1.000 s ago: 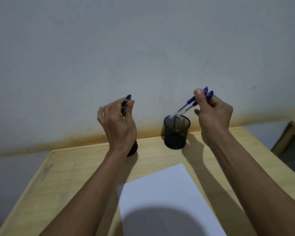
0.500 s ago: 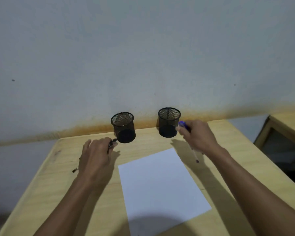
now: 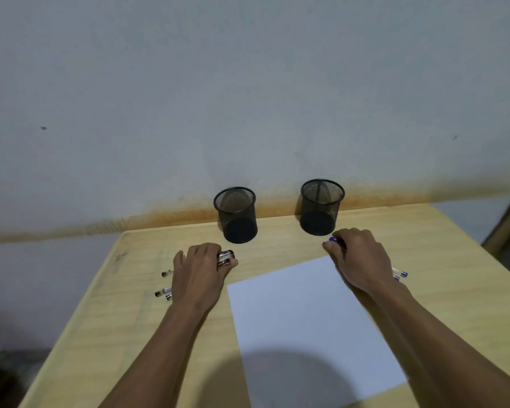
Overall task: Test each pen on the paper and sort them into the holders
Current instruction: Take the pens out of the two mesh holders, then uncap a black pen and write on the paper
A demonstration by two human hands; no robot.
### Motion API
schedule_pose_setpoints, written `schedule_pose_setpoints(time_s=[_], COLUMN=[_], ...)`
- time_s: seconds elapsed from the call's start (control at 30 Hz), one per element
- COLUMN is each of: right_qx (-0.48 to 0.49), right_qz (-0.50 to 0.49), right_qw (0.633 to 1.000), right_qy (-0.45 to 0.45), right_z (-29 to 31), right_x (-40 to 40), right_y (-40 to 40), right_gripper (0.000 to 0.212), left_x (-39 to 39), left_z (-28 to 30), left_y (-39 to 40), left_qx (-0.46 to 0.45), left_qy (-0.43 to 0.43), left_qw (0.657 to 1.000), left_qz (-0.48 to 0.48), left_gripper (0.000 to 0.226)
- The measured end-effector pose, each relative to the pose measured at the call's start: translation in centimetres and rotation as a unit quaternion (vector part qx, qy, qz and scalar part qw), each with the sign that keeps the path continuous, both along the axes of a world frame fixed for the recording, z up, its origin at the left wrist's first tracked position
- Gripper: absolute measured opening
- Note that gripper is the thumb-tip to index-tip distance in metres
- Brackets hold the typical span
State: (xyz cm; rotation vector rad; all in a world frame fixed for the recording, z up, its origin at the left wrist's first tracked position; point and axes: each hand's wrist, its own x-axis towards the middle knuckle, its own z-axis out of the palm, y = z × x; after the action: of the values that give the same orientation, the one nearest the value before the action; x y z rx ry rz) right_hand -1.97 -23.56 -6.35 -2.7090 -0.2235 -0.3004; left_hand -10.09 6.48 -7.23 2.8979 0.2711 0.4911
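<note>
Head view, downward over desk (image 3: 277,231)

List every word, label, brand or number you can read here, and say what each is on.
No text can be read.
Black pens under the left hand: pale print on the barrels, too small and blurred to read.
Blue pens under the right hand: no marking visible.
Paper: blank.
Both holders: plain mesh, no label.

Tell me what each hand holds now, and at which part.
The left hand covers several black pens around their middles, against the table. The right hand covers blue pens likewise. Whether the fingers grip or only press, I cannot tell.
</note>
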Motion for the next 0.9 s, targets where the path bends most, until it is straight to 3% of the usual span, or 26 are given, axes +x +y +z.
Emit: schedule_pose_setpoints(time_s=[0.2,0.37,0.6,0.73,0.9], right_qx=[-0.005,0.02,0.093,0.151,0.274], right_qz=[0.004,0.005,0.032,0.042,0.062], right_qw=[1.0,0.999,0.994,0.986,0.959], right_qy=[-0.017,-0.036,-0.054,-0.048,-0.047], right_z=[-0.8,-0.5,0.2,1.1,2.8], right_x=[-0.4,-1.2,-2.6,-4.0,-8.2], right_y=[-0.2,-0.2,-0.1,0.7,3.0], right_gripper=[0.039,0.036,0.03,0.031,0.024], left_x=[-0.5,-0.8,-1.5,-2.9,-6.9], left_z=[0.1,0.5,1.1,2.7,4.1], left_y=[0.0,0.1,0.2,-0.2,-1.0], left_qx=[-0.025,-0.019,-0.139,-0.158,-0.254], left_qy=[-0.034,-0.001,-0.005,-0.041,-0.158], left_qw=[0.999,1.0,0.99,0.986,0.953], left_qz=[0.01,0.022,0.04,0.036,0.056], left_gripper=[0.055,0.089,0.101,0.093,0.049])
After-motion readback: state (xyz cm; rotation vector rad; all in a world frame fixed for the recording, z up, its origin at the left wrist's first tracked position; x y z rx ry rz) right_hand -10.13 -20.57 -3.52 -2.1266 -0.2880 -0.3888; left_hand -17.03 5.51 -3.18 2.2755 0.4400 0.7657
